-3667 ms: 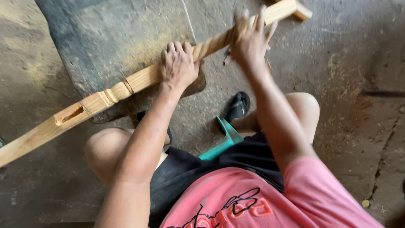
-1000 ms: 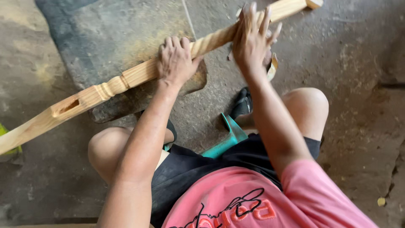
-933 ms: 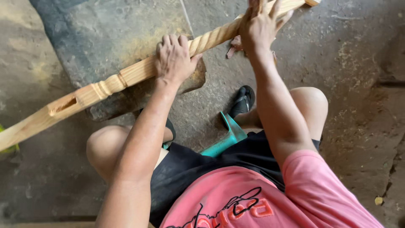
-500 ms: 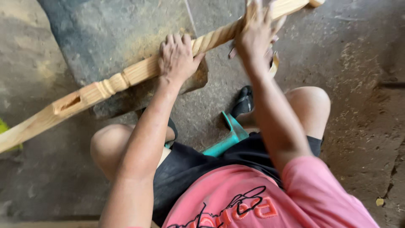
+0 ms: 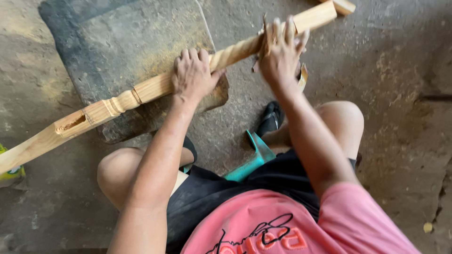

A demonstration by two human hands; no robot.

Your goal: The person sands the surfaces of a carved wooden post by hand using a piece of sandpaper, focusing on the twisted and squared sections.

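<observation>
A long carved wooden post with a twisted middle section and a mortise slot lies across a dark stone slab. My left hand presses down on the post near the start of the twist. My right hand wraps a strip of brown sandpaper around the twisted part farther right. The post's square end sticks out toward the top right.
I sit low on a teal stool, knees apart, a black sandal on the dusty concrete floor. A yellow-green object lies at the left edge. Sawdust covers the slab and floor.
My right hand has slid back and forth along the twisted section with the sandpaper. The left hand stays pressed on the post, which has barely shifted.
</observation>
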